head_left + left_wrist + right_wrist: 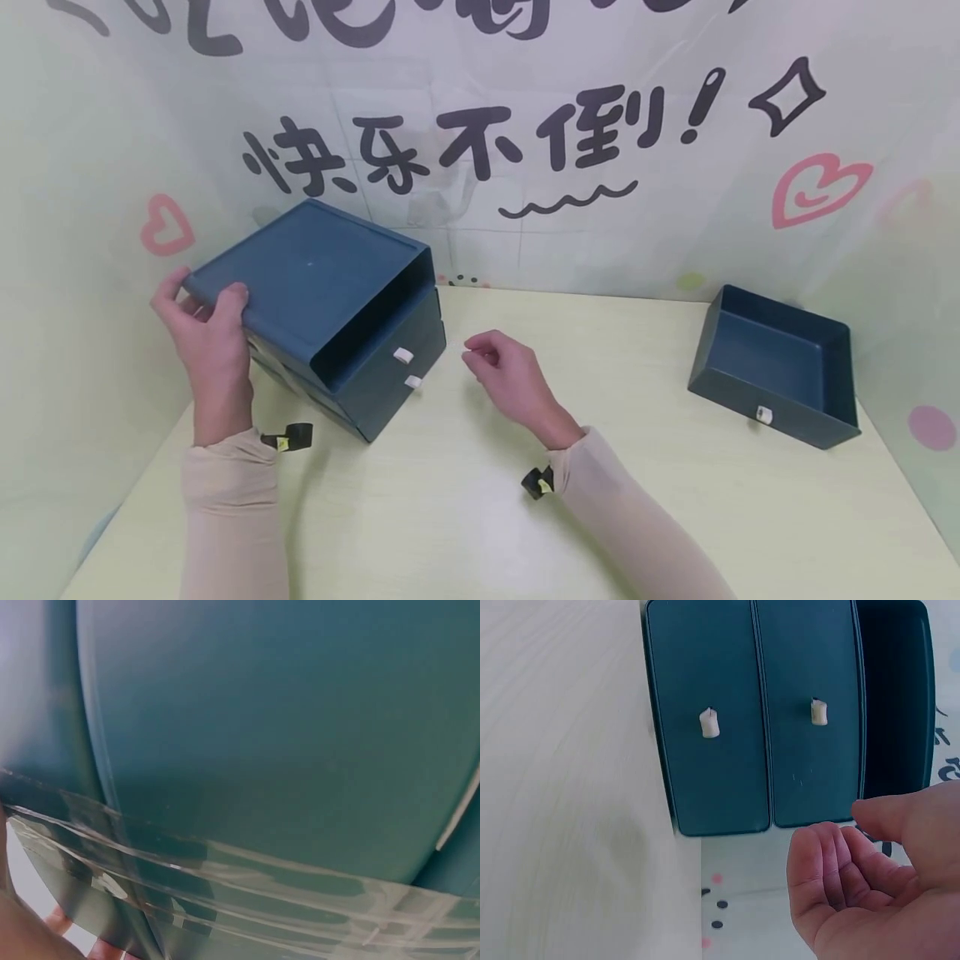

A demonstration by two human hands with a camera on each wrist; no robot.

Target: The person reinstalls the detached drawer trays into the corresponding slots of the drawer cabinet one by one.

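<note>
A dark blue drawer cabinet (307, 275) stands at an angle on the left of the table. My left hand (206, 333) grips its near left top edge, thumb on the top and fingers around the side. Clear tape (262, 889) runs along the cabinet's side in the left wrist view. The top slot (386, 312) holds no drawer; below it are two closed drawers with small white knobs (709, 723). Right of the cabinet my right hand (510, 379) hovers, fingers loosely curled, holding nothing.
A loose blue drawer (738, 404) with a white knob sits on the right of the pale table (465, 517), open side up. A white printed sheet (465, 242) hangs behind the table. Black cameras (298, 436) are strapped to both wrists.
</note>
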